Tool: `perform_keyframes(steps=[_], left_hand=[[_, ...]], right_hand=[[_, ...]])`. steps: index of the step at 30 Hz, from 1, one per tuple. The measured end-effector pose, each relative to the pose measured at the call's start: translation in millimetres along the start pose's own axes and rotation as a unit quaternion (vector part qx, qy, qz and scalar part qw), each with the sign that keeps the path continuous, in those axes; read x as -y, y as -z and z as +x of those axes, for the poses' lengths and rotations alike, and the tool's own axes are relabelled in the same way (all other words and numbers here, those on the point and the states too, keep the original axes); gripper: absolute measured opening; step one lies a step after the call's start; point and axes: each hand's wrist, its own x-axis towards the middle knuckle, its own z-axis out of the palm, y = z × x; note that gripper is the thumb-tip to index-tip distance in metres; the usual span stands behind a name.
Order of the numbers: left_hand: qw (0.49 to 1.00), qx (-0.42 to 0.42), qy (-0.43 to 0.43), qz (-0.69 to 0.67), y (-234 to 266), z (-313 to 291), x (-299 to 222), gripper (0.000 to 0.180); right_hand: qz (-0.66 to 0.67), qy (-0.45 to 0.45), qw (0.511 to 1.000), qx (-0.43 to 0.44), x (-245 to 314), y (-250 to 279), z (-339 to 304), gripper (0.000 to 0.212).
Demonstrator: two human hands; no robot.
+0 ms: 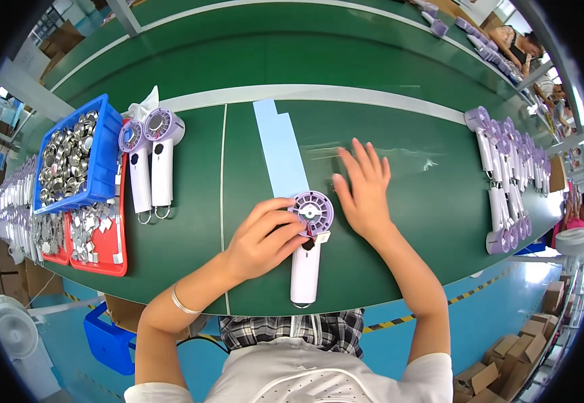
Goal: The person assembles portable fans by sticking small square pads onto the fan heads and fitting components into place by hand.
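Note:
A handheld fan (305, 274) with a white handle and a round purple head lies on the green table in front of me, handle toward me. The head's inside is exposed, and thin red wires and a small white square piece (323, 237) show at its neck. My left hand (262, 236) grips the head from the left, thumb and fingers bent over its rim; whatever may be under the fingertips is hidden. To the right of the head, my right hand (364, 190) is spread flat near a clear plastic film (399, 156), holding nothing. A light blue strip (282, 151) stretches away beyond the fan.
On the left, a blue bin (107, 158) holds many metal rings, beside red trays (118, 258) of small parts and two more fans (162, 171). Rows of fans (497, 168) line the right side. Another person (517, 47) sits at far right.

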Motion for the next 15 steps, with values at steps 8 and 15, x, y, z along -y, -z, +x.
perform_keyframes(steps=[8, 15], left_hand=[[0.999, 0.015, -0.022, 0.031, 2.9, 0.3, 2.6, 0.029], [0.999, 0.016, -0.023, 0.023, -3.6, -3.4, 3.1, 0.028]], right_hand=[[0.239, 0.183, 0.954, -0.006, 15.6, 32.2, -20.3, 0.037], [0.240, 0.179, 0.954, 0.002, 14.3, 28.7, -22.4, 0.033]])
